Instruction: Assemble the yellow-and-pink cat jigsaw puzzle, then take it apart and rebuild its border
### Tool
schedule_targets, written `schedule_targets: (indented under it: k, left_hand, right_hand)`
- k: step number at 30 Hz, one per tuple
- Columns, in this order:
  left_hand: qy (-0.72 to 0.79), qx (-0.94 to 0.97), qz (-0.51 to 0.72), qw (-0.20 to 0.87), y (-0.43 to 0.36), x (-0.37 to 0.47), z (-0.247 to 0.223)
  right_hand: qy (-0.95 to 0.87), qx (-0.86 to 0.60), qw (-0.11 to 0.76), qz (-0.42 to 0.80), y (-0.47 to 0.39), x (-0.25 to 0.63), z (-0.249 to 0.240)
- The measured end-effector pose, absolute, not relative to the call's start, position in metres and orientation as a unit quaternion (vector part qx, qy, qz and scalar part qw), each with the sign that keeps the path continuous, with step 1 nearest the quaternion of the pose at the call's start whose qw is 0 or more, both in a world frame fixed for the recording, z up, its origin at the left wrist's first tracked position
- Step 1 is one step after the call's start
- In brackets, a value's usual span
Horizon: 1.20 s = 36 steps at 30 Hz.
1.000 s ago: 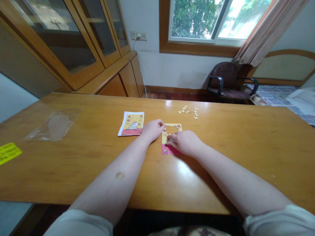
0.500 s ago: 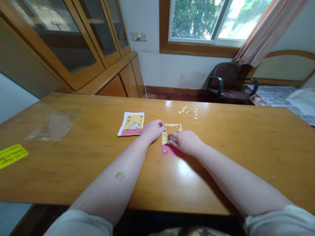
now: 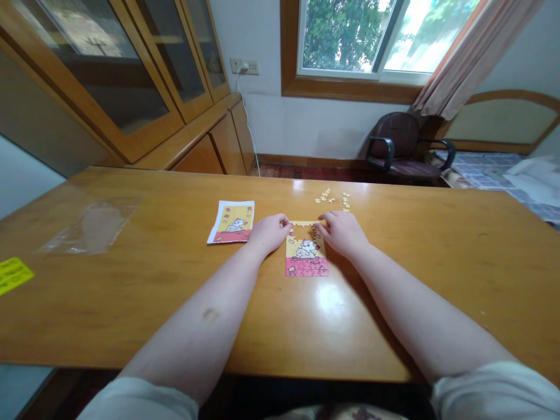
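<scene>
Right hand (image 3: 343, 232) has moved forward, uncovering the puzzle (image 3: 305, 266) between it and left hand (image 3: 272, 231); both curl, grip unclear.

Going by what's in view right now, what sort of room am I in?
Probably a bedroom that doubles as a study: a bed with patterned bedding stands at the far right, an armchair beside it, and a glass-doored cabinet on the left.

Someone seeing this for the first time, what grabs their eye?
Probably the pink-yellow puzzle, its far half gapped and flanked by the left hand and right hand. Then the card to its left, the loose pieces beyond, and a yellow label at the view's left edge.
</scene>
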<state>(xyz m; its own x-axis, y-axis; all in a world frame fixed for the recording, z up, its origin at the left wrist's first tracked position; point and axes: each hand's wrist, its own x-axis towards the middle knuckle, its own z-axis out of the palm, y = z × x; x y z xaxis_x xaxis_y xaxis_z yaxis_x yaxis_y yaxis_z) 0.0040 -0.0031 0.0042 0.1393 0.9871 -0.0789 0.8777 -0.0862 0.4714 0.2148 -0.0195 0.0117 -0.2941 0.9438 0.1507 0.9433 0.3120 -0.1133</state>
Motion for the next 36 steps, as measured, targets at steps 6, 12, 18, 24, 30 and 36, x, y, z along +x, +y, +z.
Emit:
schedule_targets:
  k: [6, 12, 18, 24, 30, 36]
  left_hand:
    - [0.64, 0.728, 0.131, 0.206, -0.003, 0.004, 0.004]
    - [0.637, 0.733, 0.132, 0.199, -0.002, 0.004, 0.003]
    - [0.636, 0.734, 0.133, 0.199, -0.002, 0.003, 0.004]
    - [0.638, 0.731, 0.127, 0.203, -0.002, 0.004, 0.006]
    - [0.638, 0.73, 0.128, 0.207, -0.003, 0.003, 0.006]
    - [0.637, 0.732, 0.129, 0.204, -0.002, 0.003, 0.004]
  right_hand:
    - [-0.752, -0.649, 0.113, -0.03, 0.019, 0.259, -0.018]
    - [-0.754, -0.651, 0.093, 0.012, 0.033, 0.259, -0.033]
    - [-0.765, -0.632, 0.122, 0.008, 0.031, 0.255, -0.029]
    - [-0.779, -0.608, 0.154, -0.008, 0.03, 0.254, -0.024]
    - [-0.795, -0.584, 0.164, 0.002, 0.028, 0.25, -0.022]
    - [-0.805, -0.569, 0.165, 0.04, 0.027, 0.245, -0.02]
